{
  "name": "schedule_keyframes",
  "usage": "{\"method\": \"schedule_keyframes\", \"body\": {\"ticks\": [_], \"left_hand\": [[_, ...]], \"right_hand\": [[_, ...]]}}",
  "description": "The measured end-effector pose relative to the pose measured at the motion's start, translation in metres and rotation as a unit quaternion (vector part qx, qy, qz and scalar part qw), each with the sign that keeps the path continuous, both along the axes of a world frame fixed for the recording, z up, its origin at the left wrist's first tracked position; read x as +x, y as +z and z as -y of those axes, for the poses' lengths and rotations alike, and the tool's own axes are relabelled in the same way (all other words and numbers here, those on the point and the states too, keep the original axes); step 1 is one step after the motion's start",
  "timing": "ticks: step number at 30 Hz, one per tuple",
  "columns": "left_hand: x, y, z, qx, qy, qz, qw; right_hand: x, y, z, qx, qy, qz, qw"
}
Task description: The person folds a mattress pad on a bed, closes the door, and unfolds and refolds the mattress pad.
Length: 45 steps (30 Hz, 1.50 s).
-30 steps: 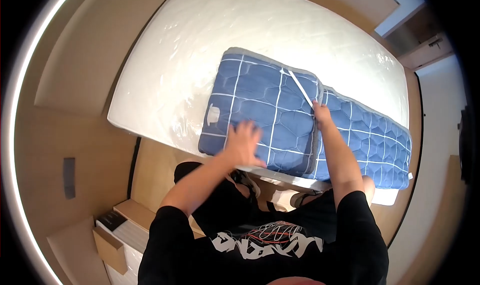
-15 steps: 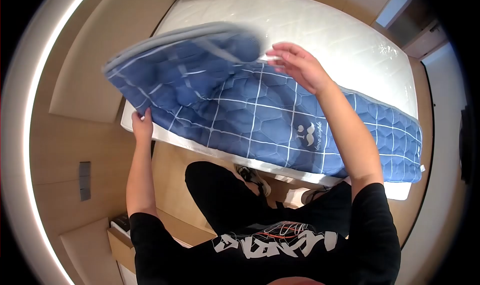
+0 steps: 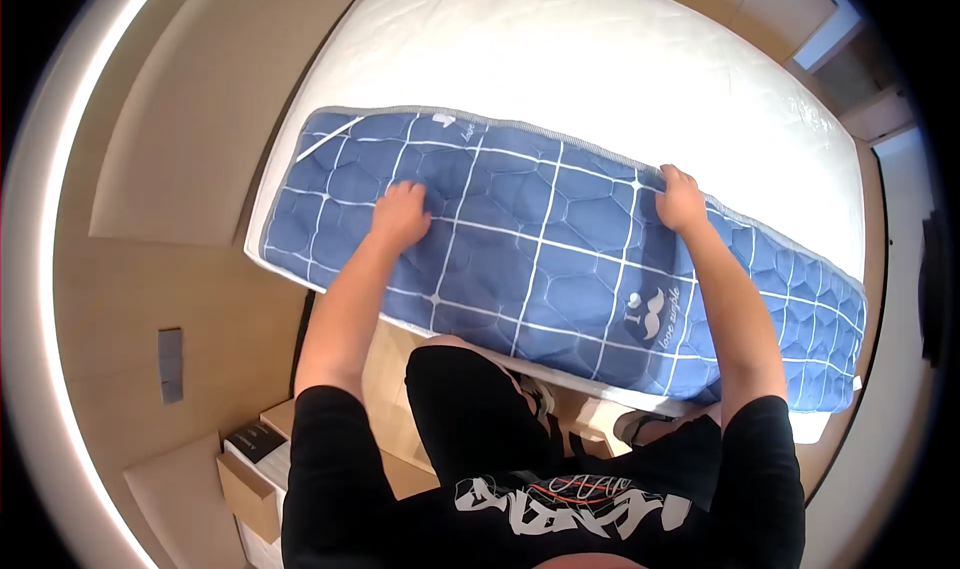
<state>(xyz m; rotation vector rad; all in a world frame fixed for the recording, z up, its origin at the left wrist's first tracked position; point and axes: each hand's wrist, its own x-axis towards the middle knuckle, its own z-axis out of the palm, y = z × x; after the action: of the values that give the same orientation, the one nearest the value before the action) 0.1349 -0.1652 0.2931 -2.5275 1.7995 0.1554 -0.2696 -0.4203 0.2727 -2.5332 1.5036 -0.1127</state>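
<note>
A blue quilted mattress pad with white grid lines lies along the near side of a white mattress. Its grey-trimmed far edge runs across the middle of the bed, and printed white lettering with a moustache shows near my right forearm. My left hand rests on top of the pad's left part, fingers slightly bent and pointing away from me. At the pad's far edge, my right hand has its fingers curled over the trim. The undersides of both hands are hidden.
A padded headboard rises at the left of the bed. Below it stands an open drawer with a dark box. My knee is close to the bed's near side. Wooden cabinets stand at the far right.
The pad's left end, raised and folded before, now lies flat on the mattress. My left hand moved from the near left corner onto the pad; my right hand came down to its far edge.
</note>
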Motion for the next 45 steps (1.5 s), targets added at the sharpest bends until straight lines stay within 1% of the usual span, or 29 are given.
{"method": "schedule_keyframes", "body": {"ticks": [2,5,8,9,10,12,13,16,17,18,19,20,22,24,26,28,29,31,32,33,35,36,37,38,39,41,42,44,45], "left_hand": [[-0.002,-0.005,0.043,0.039,-0.008,-0.04,0.998],[-0.013,-0.02,0.093,0.012,-0.014,-0.026,0.999],[-0.015,-0.019,0.126,-0.049,-0.103,0.044,0.993],[-0.027,0.004,0.131,-0.081,-0.138,0.052,0.986],[-0.031,0.018,0.135,-0.07,-0.208,0.036,0.975],[-0.031,0.034,0.144,-0.052,-0.346,0.004,0.937],[-0.032,0.038,0.154,0.11,-0.312,-0.075,0.941],[-0.036,0.055,0.153,0.314,-0.228,-0.082,0.918],[-0.029,0.052,0.155,0.308,-0.192,-0.117,0.925],[-0.016,0.046,0.162,0.298,-0.155,-0.15,0.93],[-0.004,0.042,0.165,0.286,-0.117,-0.183,0.933],[0.003,0.039,0.167,0.253,-0.13,-0.106,0.953],[0.017,0.028,0.171,0.181,-0.154,0.045,0.97],[0.044,0.003,0.165,0.261,-0.106,0.063,0.957],[0.067,0.002,0.158,0.37,-0.062,0.09,0.923],[0.089,0.009,0.168,0.414,0.017,0.066,0.908],[0.097,0.011,0.171,0.437,0.056,0.054,0.896],[0.09,0.022,0.174,0.239,-0.001,0.069,0.969],[0.088,0.023,0.175,0.132,-0.03,0.076,0.988],[0.094,0.014,0.167,0.051,-0.02,0.108,0.993],[0.125,-0.014,0.138,-0.107,0.004,0.172,0.979],[0.155,-0.03,0.123,-0.084,0.108,0.169,0.976],[0.185,-0.035,0.102,-0.099,0.233,0.044,0.966],[0.21,-0.044,0.074,-0.086,0.366,0.046,0.926],[0.22,-0.041,0.046,-0.05,0.45,0.028,0.891],[0.258,-0.06,-0.012,0.061,0.544,0.072,0.834],[0.265,-0.063,-0.037,0.038,0.563,0.046,0.824],[0.28,-0.069,-0.077,0.007,0.533,-0.019,0.846],[0.28,-0.072,-0.092,-0.03,0.525,0.006,0.85]], "right_hand": [[0.009,-0.004,0.019,0.003,0.004,-0.013,1.0],[0.02,0.0,0.033,0.12,-0.074,-0.117,0.983],[0.022,0.047,0.007,0.091,0.17,-0.124,0.973],[0.012,0.051,-0.009,0.077,0.272,-0.032,0.959],[0.001,0.056,-0.027,0.059,0.369,0.063,0.926],[-0.015,0.071,-0.053,0.25,0.393,0.08,0.881],[-0.017,0.082,-0.053,0.388,0.35,-0.051,0.851],[-0.027,0.092,-0.031,0.405,0.177,0.086,0.893],[-0.022,0.089,-0.013,0.426,0.123,0.098,0.891],[-0.023,0.068,0.01,0.409,0.085,0.093,0.904],[-0.014,0.06,0.026,0.302,0.074,0.01,0.951],[-0.011,0.045,0.034,0.255,0.066,-0.034,0.964],[-0.008,0.015,0.042,0.161,0.046,-0.123,0.978],[-0.003,0.002,0.039,0.167,0.066,-0.157,0.971],[0.0,-0.004,0.041,0.154,0.078,-0.167,0.971],[-0.002,-0.01,0.036,0.135,0.088,-0.16,0.974],[-0.004,-0.015,0.039,0.167,0.08,-0.173,0.967],[-0.019,-0.041,0.04,0.151,0.063,-0.091,0.982],[-0.027,-0.054,0.043,0.141,0.052,-0.048,0.987],[-0.031,-0.058,0.045,0.167,0.013,0.014,0.986],[-0.035,-0.07,0.046,0.154,0.006,0.038,0.987],[-0.036,-0.075,0.049,0.145,0.003,0.051,0.988],[-0.038,-0.08,0.051,0.118,-0.002,0.044,0.992],[-0.037,-0.086,0.051,0.093,-0.004,0.039,0.995],[-0.033,-0.094,0.051,0.068,0.0,0.039,0.997],[-0.035,-0.107,0.055,0.053,0.006,0.061,0.997],[-0.036,-0.108,0.058,0.053,0.038,0.095,0.993],[-0.035,-0.1,0.059,0.08,0.037,0.108,0.99],[-0.038,-0.107,0.063,0.087,0.043,0.124,0.988]]}}
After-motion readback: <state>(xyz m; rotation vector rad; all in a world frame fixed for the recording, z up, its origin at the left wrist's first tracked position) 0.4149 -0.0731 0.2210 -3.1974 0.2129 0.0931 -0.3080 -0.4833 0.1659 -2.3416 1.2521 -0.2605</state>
